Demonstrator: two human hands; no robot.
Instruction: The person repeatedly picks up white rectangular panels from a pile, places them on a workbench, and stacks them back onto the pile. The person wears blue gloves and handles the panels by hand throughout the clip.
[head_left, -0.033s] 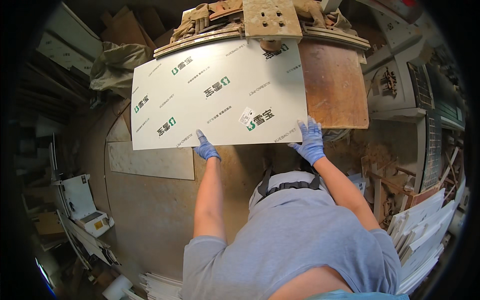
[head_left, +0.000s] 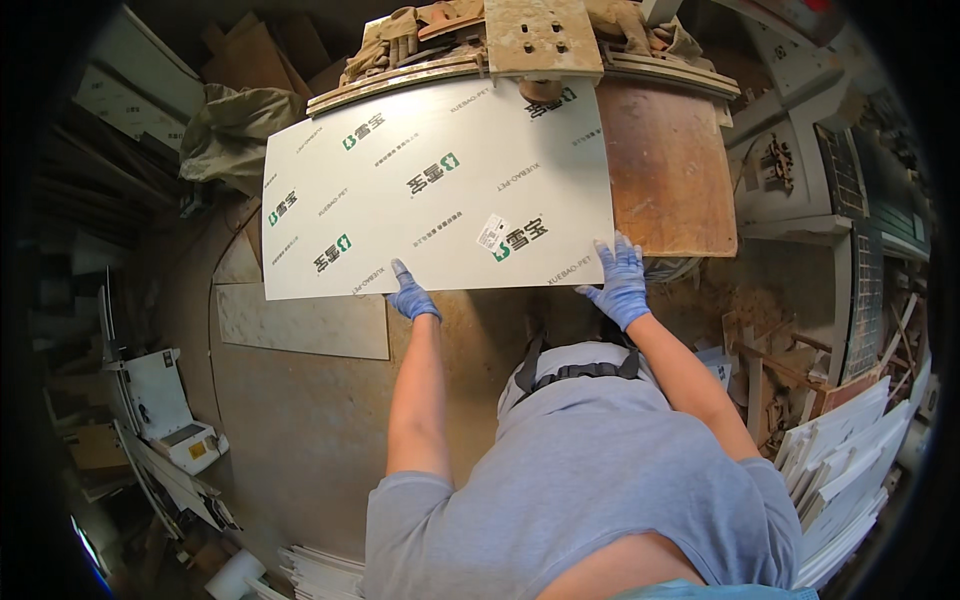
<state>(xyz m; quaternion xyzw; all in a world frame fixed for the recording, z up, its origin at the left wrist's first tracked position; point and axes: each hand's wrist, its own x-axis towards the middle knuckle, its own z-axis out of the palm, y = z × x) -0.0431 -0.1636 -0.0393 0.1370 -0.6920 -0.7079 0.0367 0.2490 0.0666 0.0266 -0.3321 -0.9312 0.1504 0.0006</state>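
A large white panel [head_left: 390, 215] with a printed film and a small paper label [head_left: 493, 232] lies flat on a brown wooden worktop [head_left: 672, 170], overhanging it to the left. Its far edge meets a long fence [head_left: 400, 78]. My left hand [head_left: 412, 297], in a blue glove, grips the near edge, thumb on top and fingers hidden underneath. At the near right corner is my right hand [head_left: 622, 285], also gloved in blue. Its fingers lie stretched along the panel's right edge, and its thumb points left by the near edge.
Over the fence juts a dusty machine head [head_left: 545, 40] with a round part below it. Work gloves [head_left: 400, 38] and scraps lie behind. A loose board [head_left: 305, 320] rests low at the left. White panels [head_left: 845, 460] are stacked at the right, near a grey machine frame [head_left: 800, 240].
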